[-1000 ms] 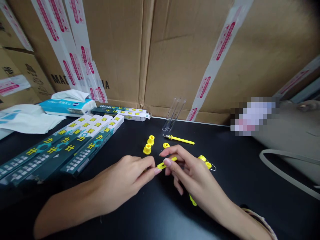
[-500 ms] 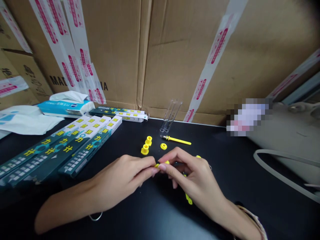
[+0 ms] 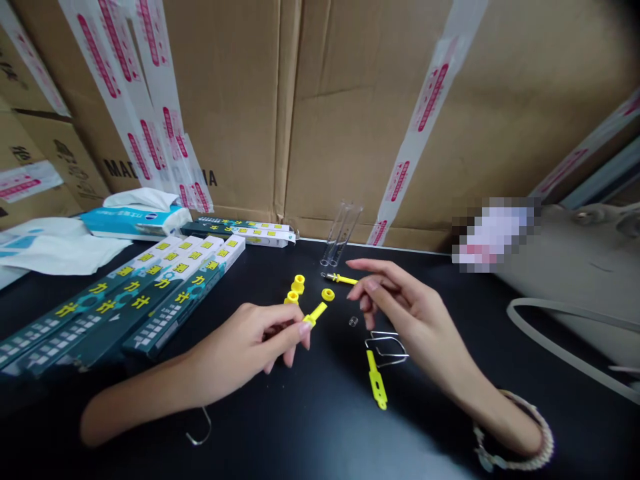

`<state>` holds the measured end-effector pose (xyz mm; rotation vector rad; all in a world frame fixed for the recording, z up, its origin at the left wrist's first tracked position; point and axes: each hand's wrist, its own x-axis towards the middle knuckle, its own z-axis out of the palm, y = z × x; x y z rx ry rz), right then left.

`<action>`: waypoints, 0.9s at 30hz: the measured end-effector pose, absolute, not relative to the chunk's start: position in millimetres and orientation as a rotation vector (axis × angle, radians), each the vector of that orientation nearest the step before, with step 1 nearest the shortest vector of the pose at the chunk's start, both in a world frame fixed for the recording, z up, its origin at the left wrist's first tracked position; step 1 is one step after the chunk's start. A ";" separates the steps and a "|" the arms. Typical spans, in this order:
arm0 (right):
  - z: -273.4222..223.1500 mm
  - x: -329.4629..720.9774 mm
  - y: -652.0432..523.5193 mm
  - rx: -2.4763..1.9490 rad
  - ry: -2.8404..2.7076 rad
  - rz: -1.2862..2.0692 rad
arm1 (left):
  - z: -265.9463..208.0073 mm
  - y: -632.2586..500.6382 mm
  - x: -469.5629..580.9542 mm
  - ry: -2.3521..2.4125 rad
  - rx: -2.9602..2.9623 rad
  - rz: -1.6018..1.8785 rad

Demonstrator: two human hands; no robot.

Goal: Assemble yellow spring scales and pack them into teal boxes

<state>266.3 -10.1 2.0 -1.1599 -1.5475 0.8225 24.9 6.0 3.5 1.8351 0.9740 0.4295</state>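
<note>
My left hand (image 3: 250,343) pinches a short, flat yellow plastic strip (image 3: 317,313) between thumb and fingertips, its free end pointing up and right. My right hand (image 3: 407,303) hovers with fingers apart over one end of a yellow rod with a metal tip (image 3: 342,278); whether it touches the rod I cannot tell. Between the hands lie a yellow ring (image 3: 328,294) and a small coil-like piece (image 3: 353,321). Two yellow caps (image 3: 298,283) stand beyond my left fingers. Bent metal hooks (image 3: 393,361) and a slotted yellow piece (image 3: 377,381) rest below my right hand.
Two clear tubes (image 3: 340,237) stand at the back of the black table (image 3: 320,427). Printed narrow boxes (image 3: 165,300) and a blue tissue pack (image 3: 135,222) lie left. A metal hook (image 3: 203,432) sits near my left forearm. Cardboard (image 3: 240,100) walls the back; a grey bag (image 3: 575,267) is right.
My hands have come apart from a shared hold on the yellow piece. It stays in my left hand, while my right hand has moved up and right to the rod, uncovering the hooks.
</note>
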 end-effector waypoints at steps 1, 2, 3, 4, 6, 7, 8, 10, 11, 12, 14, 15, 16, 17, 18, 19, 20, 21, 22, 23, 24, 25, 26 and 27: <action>0.8 267.8 -8.0 -1.165 -1.551 0.820 | 2.5 6.1 24.7 0.969 1.825 0.437; -0.4 269.0 -5.9 -1.172 -1.553 0.820 | 1.2 6.5 24.4 0.961 1.813 0.446; -1.7 270.3 -3.9 -1.180 -1.555 0.821 | -0.1 7.1 24.2 0.951 1.798 0.454; -2.5 271.8 -1.9 -1.190 -1.560 0.816 | -1.4 7.9 24.0 0.941 1.777 0.457; -2.2 276.8 2.0 -1.223 -1.595 0.781 | -3.0 9.9 24.0 0.932 1.728 0.439; -0.9 280.7 4.1 -1.253 -1.631 0.747 | -3.1 10.8 24.1 0.932 1.703 0.421; 1.3 285.5 6.3 -1.291 -1.682 0.703 | -2.9 11.5 24.4 0.936 1.679 0.403; 7.3 296.6 10.4 -1.375 -1.811 0.584 | -1.8 12.2 25.1 0.945 1.637 0.376; 10.5 302.0 12.2 -1.404 -1.881 0.517 | -1.2 12.1 25.3 0.950 1.618 0.371; 13.3 306.7 13.7 -1.417 -1.950 0.455 | -0.9 11.9 25.5 0.957 1.604 0.369; 16.9 312.3 15.1 -1.400 -2.095 0.413 | -1.4 11.3 25.6 0.970 1.591 0.371; 17.4 312.8 15.1 -1.379 -2.162 0.436 | -2.2 10.9 25.5 0.974 1.595 0.371; 16.8 311.9 14.8 -1.356 -2.224 0.477 | -3.2 10.6 25.2 0.975 1.602 0.369; 15.4 309.8 14.4 -1.333 -2.277 0.518 | -4.2 10.3 24.9 0.976 1.611 0.365; 13.4 306.9 13.9 -1.316 -2.318 0.547 | -5.1 10.0 24.6 0.977 1.621 0.361; 10.9 303.7 13.5 -1.303 -2.343 0.560 | -5.8 9.8 24.2 0.979 1.630 0.358; 8.3 300.5 13.3 -1.293 -2.356 0.562 | -6.2 9.6 23.9 0.982 1.639 0.356; 5.8 297.6 13.2 -1.288 -2.357 0.562 | -6.2 9.4 23.7 0.983 1.645 0.354; 3.5 295.0 13.0 -1.292 -2.339 0.569 | -6.1 9.2 23.5 0.982 1.652 0.354; 1.5 292.5 12.6 -1.303 -2.296 0.588 | -5.9 9.1 23.4 0.977 1.658 0.356; -0.2 289.7 11.9 -1.312 -2.222 0.624 | -5.8 8.9 23.3 0.971 1.662 0.356; -1.6 286.5 10.7 -1.306 -2.122 0.683 | -5.9 8.7 23.4 0.969 1.665 0.353; -2.7 282.4 9.1 -1.278 -2.006 0.760 | -6.2 8.5 23.6 0.969 1.667 0.354; -3.6 277.6 7.0 -1.230 -1.886 0.836 | -6.8 8.3 23.9 0.968 1.670 0.361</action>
